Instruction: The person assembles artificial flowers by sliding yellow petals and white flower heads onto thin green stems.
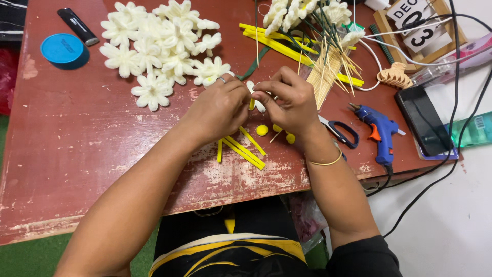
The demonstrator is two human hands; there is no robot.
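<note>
Your left hand (pixel 220 107) and right hand (pixel 287 100) meet over the middle of the worn red table (pixel 77 133), fingers curled in and pinched together on a small white flower (pixel 254 97) with a yellow piece at its centre; only a few petals show between your fingertips. A ring sits on your left hand, a thin gold bangle (pixel 328 161) on your right wrist.

Just below your hands lie a few short yellow strips (pixel 243 149) and three small yellow balls (pixel 262 130), touching the table. Beyond your left hand a heap of finished white flowers (pixel 159 46) spreads across the table. Beyond your right hand sit longer yellow strips (pixel 279 43), a bundle of thin wooden sticks (pixel 325 72), and flowers already mounted on green stems (pixel 302 15).

Just right of your right wrist lie scissors (pixel 338 131) with dark blue handles, then a blue glue gun (pixel 379 131) and a black phone (pixel 423 120). At the far left corner are a blue round lid (pixel 62 50) and a black lighter (pixel 78 25).
</note>
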